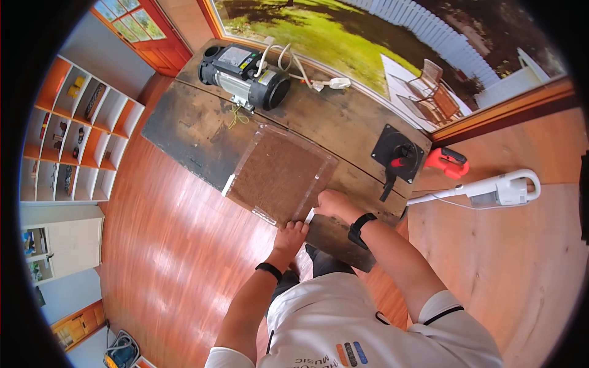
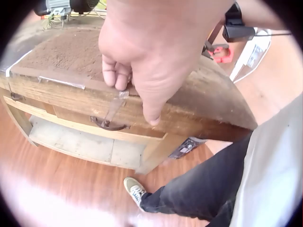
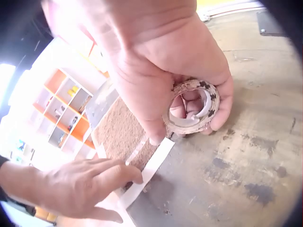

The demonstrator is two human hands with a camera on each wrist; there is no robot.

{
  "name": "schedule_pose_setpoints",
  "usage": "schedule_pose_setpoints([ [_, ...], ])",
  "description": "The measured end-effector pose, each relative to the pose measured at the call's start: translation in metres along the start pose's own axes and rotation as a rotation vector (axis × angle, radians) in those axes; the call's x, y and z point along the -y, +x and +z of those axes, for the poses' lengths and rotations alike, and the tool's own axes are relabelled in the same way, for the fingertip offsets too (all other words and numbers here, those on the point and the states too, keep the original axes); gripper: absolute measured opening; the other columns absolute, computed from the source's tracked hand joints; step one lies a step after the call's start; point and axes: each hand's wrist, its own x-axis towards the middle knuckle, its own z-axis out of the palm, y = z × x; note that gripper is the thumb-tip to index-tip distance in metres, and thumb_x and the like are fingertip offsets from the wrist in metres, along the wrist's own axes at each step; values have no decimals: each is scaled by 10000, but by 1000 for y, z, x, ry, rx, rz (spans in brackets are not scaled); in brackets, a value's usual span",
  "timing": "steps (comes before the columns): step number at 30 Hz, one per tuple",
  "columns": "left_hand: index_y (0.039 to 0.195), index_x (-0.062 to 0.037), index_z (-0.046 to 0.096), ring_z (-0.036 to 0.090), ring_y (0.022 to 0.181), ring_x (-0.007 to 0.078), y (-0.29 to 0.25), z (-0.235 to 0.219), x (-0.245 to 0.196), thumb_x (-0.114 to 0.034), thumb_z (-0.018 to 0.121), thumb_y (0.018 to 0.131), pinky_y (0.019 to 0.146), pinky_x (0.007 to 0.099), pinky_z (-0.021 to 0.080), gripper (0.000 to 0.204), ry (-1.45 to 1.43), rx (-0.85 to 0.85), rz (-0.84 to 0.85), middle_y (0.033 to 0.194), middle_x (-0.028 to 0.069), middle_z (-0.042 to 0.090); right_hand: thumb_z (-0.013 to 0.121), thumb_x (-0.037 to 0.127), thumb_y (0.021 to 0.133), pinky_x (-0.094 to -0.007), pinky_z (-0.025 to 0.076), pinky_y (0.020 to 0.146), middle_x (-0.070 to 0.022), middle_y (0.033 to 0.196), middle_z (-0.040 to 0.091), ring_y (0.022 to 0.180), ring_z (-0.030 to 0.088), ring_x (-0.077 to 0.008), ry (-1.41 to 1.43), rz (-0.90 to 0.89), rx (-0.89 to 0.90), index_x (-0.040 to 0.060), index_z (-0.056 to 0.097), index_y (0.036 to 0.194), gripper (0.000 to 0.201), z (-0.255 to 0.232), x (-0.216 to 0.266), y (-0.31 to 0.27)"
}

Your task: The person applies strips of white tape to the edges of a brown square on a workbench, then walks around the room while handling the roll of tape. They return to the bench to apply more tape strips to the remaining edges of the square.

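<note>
A brown, rough-surfaced sheet (image 1: 279, 175) lies on the wooden table, with clear tape along its edges and a white strip at its left corner. My right hand (image 3: 175, 61) grips a tape roll (image 3: 213, 106) with the fingers curled round it, low over the tabletop. From beside the roll a whitish tape strip (image 3: 149, 172) runs along the sheet's edge to the table's front edge. My left hand (image 3: 85, 184) touches the strip's near end with its fingertips, thumb apart. In the left wrist view the left hand (image 2: 147, 52) hides part of the sheet's corner.
A motor-like machine (image 1: 245, 76) with a cable stands at the table's back left. On the right are a black plate device (image 1: 399, 153), a red-handled tool (image 1: 448, 162) and a white vacuum (image 1: 503, 189). A drawer handle (image 2: 110, 124) sits under the front edge.
</note>
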Motion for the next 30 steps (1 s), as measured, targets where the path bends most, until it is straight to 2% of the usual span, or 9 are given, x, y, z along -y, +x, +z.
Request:
schedule_pose_setpoints([
  [7,1204,-93,531,640,999,352,-57,-49,39,-235,675,825,832,462,518,429,-343,112,-159,1084,134,647,683,388,854,-378,491,630,-132,755,675,685,638,-233,421,124,-186,7,667,855,382,21,-44,-62],
  [9,1187,-66,551,653,960,354,-102,-41,53,-230,653,855,817,452,526,384,-565,-16,-256,1054,176,667,637,394,897,-351,456,556,-49,749,628,625,581,-168,874,302,-145,43,659,892,352,31,-35,-101],
  [13,1193,-109,647,657,976,331,-201,13,64,-274,490,925,829,439,529,352,-684,112,-434,1151,145,666,581,378,957,-242,353,482,57,704,502,591,461,-66,1164,159,-52,132,580,1014,252,81,-21,-159],
  [15,1152,-105,659,653,956,345,-254,102,72,-282,493,928,824,452,524,330,-744,-54,-318,1113,168,671,595,336,957,-233,405,499,32,689,531,583,504,-77,1306,189,-9,97,597,964,239,112,-8,-155],
  [17,1061,-68,650,663,928,355,-301,71,58,-247,561,917,794,436,532,246,-838,-41,-389,1032,176,686,606,219,952,-251,466,530,-19,696,616,593,583,-116,1273,-7,62,62,639,941,161,130,15,-145],
  [19,1083,-67,641,671,913,350,-340,49,41,-254,590,912,788,421,540,258,-976,-88,-594,1007,179,690,578,145,961,-286,541,599,-67,767,642,667,637,-160,1155,107,186,12,621,966,140,132,65,-136],
  [26,1171,-40,589,663,914,233,-389,-52,6,-184,620,929,770,336,546,283,-1044,-509,-558,1023,109,682,555,157,995,-316,540,818,-79,1047,602,956,617,-156,1015,-230,575,36,491,1195,242,129,270,-132],
  [28,926,-29,516,578,740,288,-395,-91,-5,-91,708,830,651,387,471,224,-898,-935,-481,840,130,582,536,145,1005,-316,523,854,-79,1088,580,1005,596,-149,1011,-292,694,42,452,1229,260,126,317,-139],
  [30,915,-24,520,570,743,309,-406,-101,-4,-95,708,831,656,399,469,218,-836,-982,-500,831,139,573,528,135,1005,-281,492,872,-65,1151,551,1064,564,-130,968,-415,830,56,416,1252,283,125,354,-149],
])
